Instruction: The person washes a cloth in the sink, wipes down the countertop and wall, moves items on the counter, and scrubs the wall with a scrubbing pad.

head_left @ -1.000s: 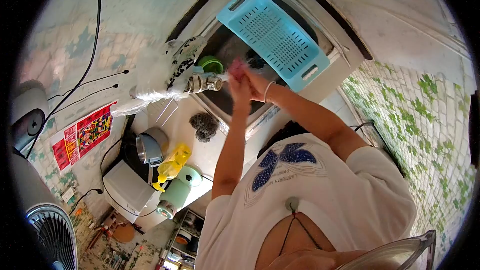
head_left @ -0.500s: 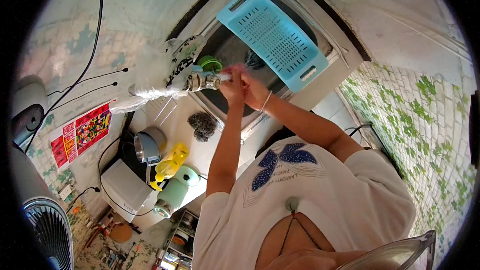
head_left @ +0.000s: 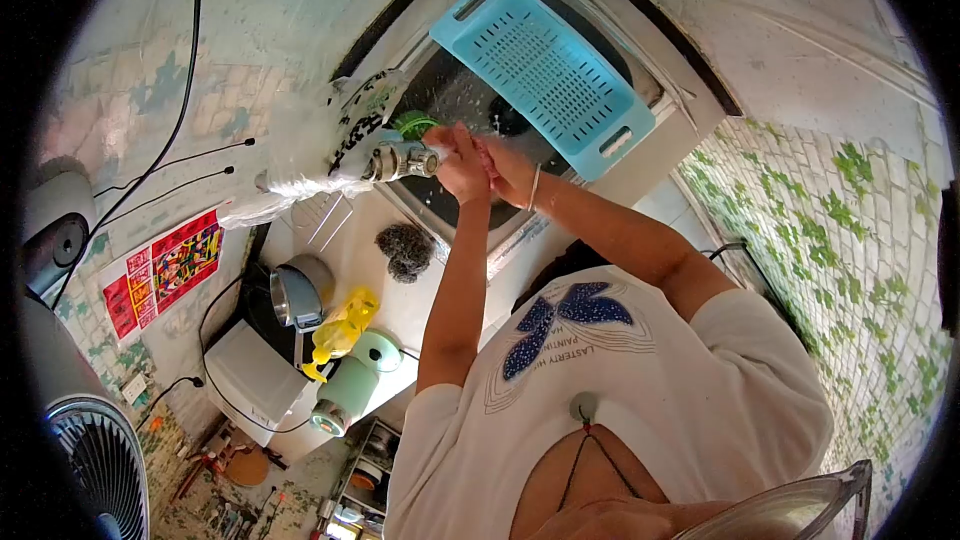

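My left hand (head_left: 463, 176) and my right hand (head_left: 512, 176) are pressed together over the sink (head_left: 432, 202), beside the end of the metal tap (head_left: 402, 161). Both look closed around a small pink thing (head_left: 487, 152), mostly hidden between them, whose kind I cannot make out. A bracelet circles my right wrist. Water drops splash past the fingers into the basin. Just beyond the tap lies a green round item (head_left: 413, 124), partly covered. A light-blue slotted drain basket (head_left: 545, 75) rests across the sink's far right part.
Dark wire scourers (head_left: 404, 252) lie on the counter left of the sink. Farther left stand a grey pot (head_left: 300, 292), a yellow bottle (head_left: 346, 324) and a pale green flask (head_left: 345, 395). A plastic bag (head_left: 318, 180) hangs near the tap.
My hands have shifted slightly and my left fingers are now raised beside the tap. More water spray shows in the sink. The basket has barely moved in view.
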{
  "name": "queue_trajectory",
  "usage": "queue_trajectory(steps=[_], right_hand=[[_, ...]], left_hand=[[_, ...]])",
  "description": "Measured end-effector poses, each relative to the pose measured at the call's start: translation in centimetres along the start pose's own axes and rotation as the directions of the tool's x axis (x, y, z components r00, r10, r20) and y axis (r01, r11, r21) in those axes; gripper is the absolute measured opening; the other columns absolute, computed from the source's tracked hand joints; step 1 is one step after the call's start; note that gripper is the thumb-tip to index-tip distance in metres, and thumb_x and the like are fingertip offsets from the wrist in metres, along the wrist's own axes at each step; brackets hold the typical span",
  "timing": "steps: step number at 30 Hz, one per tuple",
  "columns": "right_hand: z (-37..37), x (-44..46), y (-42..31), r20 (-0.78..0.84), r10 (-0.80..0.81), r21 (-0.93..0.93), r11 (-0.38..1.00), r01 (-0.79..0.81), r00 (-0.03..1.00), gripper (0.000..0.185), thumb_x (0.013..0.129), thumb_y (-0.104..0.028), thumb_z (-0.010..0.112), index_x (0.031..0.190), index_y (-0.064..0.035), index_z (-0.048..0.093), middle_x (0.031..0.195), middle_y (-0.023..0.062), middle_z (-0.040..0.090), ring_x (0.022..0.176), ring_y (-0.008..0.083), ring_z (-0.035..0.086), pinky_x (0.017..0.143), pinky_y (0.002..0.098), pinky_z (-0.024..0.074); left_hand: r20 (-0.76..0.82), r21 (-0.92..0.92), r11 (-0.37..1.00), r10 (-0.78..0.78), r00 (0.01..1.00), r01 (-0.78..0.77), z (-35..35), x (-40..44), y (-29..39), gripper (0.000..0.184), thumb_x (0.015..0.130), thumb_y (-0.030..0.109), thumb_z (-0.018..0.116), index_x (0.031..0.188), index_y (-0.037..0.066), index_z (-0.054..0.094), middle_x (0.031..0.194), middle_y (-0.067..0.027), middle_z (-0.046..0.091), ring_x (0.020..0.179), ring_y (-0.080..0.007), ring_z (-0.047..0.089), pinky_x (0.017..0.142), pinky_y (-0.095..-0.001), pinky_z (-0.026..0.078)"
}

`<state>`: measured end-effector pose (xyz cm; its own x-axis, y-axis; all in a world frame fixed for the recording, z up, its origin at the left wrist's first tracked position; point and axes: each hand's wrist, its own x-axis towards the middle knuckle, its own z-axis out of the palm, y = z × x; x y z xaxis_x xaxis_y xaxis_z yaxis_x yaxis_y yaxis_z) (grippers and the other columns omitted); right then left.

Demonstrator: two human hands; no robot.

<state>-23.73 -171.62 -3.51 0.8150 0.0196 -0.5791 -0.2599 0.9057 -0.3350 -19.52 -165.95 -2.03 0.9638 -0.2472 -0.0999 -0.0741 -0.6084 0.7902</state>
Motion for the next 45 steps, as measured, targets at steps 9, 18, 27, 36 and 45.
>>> queue_trajectory(steps=[9,18,27,36,45], right_hand=[[-1.3,-0.6,-2.6,-0.033,0.119,0.371,0.924,-0.098,0.992,0.051,0.086,-0.054,0.04,0.069,-0.0077,0.052,0.066,0.0058,0.055,0.054,0.0191,0.051,0.051,0.0333,0.046],[1.4,-2.2,-3.0,-0.128,-0.057,-0.048,0.998,0.051,0.99,0.017,0.083,-0.017,0.051,0.068,-0.0092,0.053,0.068,0.0016,0.049,0.059,0.009,0.05,0.046,0.023,0.04],[0.1,-1.4,-2.1,-0.098,-0.346,-0.543,0.804,0.241,0.933,0.022,0.077,-0.018,0.052,0.061,-0.0019,0.052,0.052,0.0021,0.048,0.044,0.0092,0.045,0.034,0.0236,0.0329],[-1.6,-0.9,-1.3,0.226,-0.604,-0.898,0.175,0.403,0.765,0.029,0.079,-0.026,0.054,0.065,-0.0008,0.053,0.047,0.0062,0.044,0.044,0.0152,0.047,0.046,0.0337,0.0404],[-6.0,0.3,-5.7,0.225,-0.307,-0.903,0.291,0.316,0.925,0.031,0.083,-0.029,0.058,0.095,-0.0058,0.041,0.084,0.0075,0.05,0.068,0.0122,0.053,0.054,0.0295,0.0466]], left_hand=[[0.197,0.246,0.606,0.733,0.651,-0.756,-1.6,-1.8,-1.5,0.051,0.073,0.042,0.062,0.107,0.009,0.041,0.1,-0.0141,0.047,0.079,-0.0314,0.054,0.062,-0.0408,0.047],[0.144,0.168,0.664,0.715,0.684,-0.729,-2.0,-1.2,-0.9,0.021,0.074,0.028,0.059,0.084,0.01,0.052,0.076,-0.0091,0.056,0.052,-0.0271,0.055,0.045,-0.0346,0.046],[0.058,-0.082,0.964,0.259,0.964,-0.254,-1.3,-2.2,-1.0,0.022,0.081,0.023,0.049,0.073,0.003,0.048,0.065,-0.0156,0.055,0.049,-0.0313,0.054,0.044,-0.0345,0.042],[0.44,-0.495,0.615,-0.432,0.787,0.614,-1.0,-2.9,-1.7,0.027,0.086,0.031,0.042,0.074,0.009,0.052,0.059,0.0,0.048,0.047,-0.0102,0.041,0.04,-0.0261,0.032],[0.42,-0.463,0.603,-0.496,0.76,0.65,-5.6,-1.8,-2.7,0.016,0.085,0.032,0.052,0.087,0.016,0.049,0.076,0.0039,0.047,0.06,-0.0074,0.042,0.048,-0.0215,0.031]])
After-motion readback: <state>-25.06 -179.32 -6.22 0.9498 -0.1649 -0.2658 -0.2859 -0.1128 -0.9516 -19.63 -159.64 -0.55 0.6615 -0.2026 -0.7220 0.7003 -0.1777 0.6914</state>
